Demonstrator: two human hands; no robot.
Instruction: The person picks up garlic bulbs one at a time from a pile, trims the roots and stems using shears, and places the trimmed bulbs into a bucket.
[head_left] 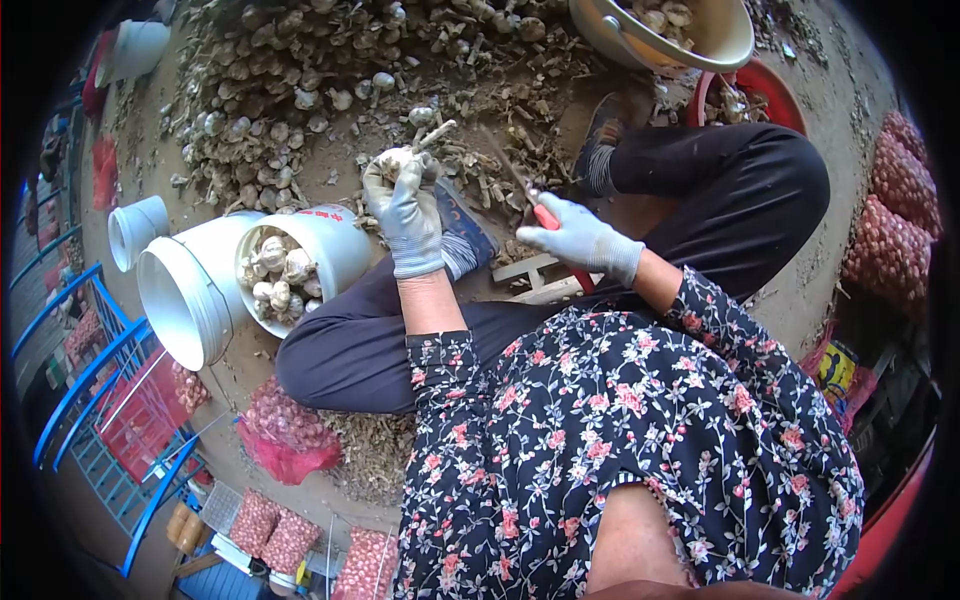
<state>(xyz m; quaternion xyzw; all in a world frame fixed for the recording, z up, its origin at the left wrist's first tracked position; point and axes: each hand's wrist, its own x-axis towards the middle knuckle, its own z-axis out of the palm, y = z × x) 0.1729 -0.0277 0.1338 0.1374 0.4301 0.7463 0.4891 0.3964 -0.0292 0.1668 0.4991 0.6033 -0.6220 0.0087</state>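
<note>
My left hand, in a pale work glove, is closed around a garlic bulb whose dry stem sticks out up and to the right. My right hand, gloved too, grips the red handle of a cutting tool. The tool's thin dark blades point up and left, apart from the bulb. Beyond my hands lies a large heap of garlic with stems. A white bucket holding garlic bulbs lies tilted left of my left hand.
Stacked white buckets and a smaller bucket are at the left. A cream bucket and a red bucket hold garlic at the top right. Net sacks stand far right; blue metal rails are far left.
</note>
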